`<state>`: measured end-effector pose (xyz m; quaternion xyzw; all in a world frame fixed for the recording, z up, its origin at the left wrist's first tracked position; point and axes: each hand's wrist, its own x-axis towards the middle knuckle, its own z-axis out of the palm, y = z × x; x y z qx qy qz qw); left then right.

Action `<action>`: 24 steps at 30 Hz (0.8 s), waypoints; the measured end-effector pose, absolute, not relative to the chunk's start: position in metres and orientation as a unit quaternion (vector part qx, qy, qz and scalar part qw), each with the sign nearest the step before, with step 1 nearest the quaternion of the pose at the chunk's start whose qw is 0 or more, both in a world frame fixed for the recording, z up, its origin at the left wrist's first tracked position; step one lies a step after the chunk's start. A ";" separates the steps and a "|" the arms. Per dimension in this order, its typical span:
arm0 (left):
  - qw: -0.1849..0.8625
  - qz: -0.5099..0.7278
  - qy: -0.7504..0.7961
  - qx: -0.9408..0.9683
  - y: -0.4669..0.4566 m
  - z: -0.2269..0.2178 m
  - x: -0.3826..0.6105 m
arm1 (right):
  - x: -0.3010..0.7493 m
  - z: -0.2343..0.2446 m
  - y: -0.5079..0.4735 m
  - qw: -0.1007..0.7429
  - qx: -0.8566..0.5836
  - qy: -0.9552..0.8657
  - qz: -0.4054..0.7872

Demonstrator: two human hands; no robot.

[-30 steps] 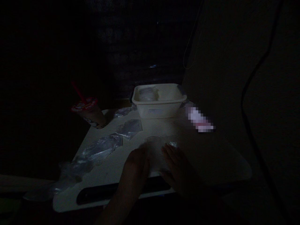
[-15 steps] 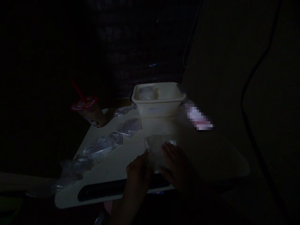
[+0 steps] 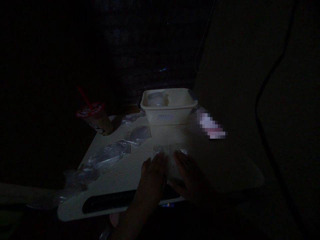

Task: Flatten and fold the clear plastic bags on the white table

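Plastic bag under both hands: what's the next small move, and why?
Probably press and smooth the plastic bag flat, sliding the left hand outward while the right hand pins it. Both hands lie flat on it on the table, and it looks crinkled; the dim light hides finer detail.

We cannot make out the room beyond the lap table (image 3: 130,166); it is lost in darkness. Our left hand (image 3: 152,173) and right hand (image 3: 190,176) cover most of the clear plastic bag (image 3: 170,153) beneath them, and our forearms fade into shadow. A pixelated patch (image 3: 211,126) hides whatever lies right of the white tub (image 3: 168,106). The tub's contents are too dim to identify. The print on the drink cup (image 3: 96,120) is unreadable.
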<state>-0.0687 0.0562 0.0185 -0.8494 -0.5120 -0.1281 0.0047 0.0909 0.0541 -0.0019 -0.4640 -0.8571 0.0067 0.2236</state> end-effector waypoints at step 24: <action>-0.233 -0.277 -0.610 -0.706 0.048 0.020 -0.084 | 0.111 0.003 0.070 0.258 -0.498 -0.827 -0.041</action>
